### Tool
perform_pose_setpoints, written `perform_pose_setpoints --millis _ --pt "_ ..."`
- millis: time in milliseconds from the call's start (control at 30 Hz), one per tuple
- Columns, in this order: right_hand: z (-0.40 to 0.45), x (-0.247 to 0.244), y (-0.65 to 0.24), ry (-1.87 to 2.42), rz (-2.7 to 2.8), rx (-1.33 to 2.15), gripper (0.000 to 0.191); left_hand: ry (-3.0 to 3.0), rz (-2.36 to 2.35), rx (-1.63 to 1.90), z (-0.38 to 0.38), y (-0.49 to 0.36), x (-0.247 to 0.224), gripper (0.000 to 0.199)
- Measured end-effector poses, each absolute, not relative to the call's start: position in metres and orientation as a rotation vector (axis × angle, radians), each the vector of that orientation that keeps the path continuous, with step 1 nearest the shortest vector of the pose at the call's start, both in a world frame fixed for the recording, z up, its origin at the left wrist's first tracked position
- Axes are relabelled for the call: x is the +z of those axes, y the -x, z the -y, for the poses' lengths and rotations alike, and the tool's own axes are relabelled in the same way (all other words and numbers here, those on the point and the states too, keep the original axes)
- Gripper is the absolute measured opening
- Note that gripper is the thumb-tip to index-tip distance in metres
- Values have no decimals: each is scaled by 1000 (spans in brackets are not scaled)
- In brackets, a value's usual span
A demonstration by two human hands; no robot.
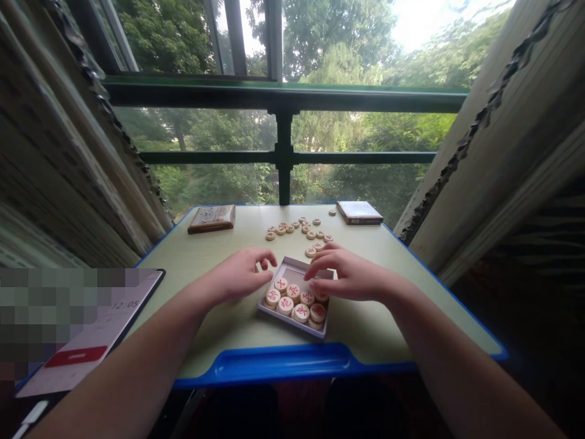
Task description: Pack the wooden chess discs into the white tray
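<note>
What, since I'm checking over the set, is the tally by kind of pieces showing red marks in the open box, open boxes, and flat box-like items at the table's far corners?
Pieces showing red marks: 8 (one partly behind the right hand)
Open box: 1
Flat box-like items: 2
Total: 11

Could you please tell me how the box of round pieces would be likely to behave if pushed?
The box would probably slide rather than tip, being low and flat on the table. Its walls look thin, so they may flex a little. The round pieces inside could shift, since bare box floor shows beyond them.
</note>
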State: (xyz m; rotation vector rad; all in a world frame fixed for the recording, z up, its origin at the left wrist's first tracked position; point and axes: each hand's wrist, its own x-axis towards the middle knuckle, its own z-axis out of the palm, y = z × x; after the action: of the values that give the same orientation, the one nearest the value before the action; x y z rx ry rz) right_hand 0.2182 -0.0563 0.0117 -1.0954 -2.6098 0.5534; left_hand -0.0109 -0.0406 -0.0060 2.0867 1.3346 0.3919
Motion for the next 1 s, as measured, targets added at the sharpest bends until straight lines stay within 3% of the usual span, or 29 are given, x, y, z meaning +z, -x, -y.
perform_pose_setpoints --millis 200,567,1000 --pt "54 -7 -198 1087 2597 499 33 -2336 -944 484 33 4 -5 29" --pt "54 -11 -192 1165 2540 605 38 -2119 -1281 850 21 -1 -39 29" --pt "52 -13 -189 1158 2536 552 41 -2207 -1295 872 17 -9 -47 27"
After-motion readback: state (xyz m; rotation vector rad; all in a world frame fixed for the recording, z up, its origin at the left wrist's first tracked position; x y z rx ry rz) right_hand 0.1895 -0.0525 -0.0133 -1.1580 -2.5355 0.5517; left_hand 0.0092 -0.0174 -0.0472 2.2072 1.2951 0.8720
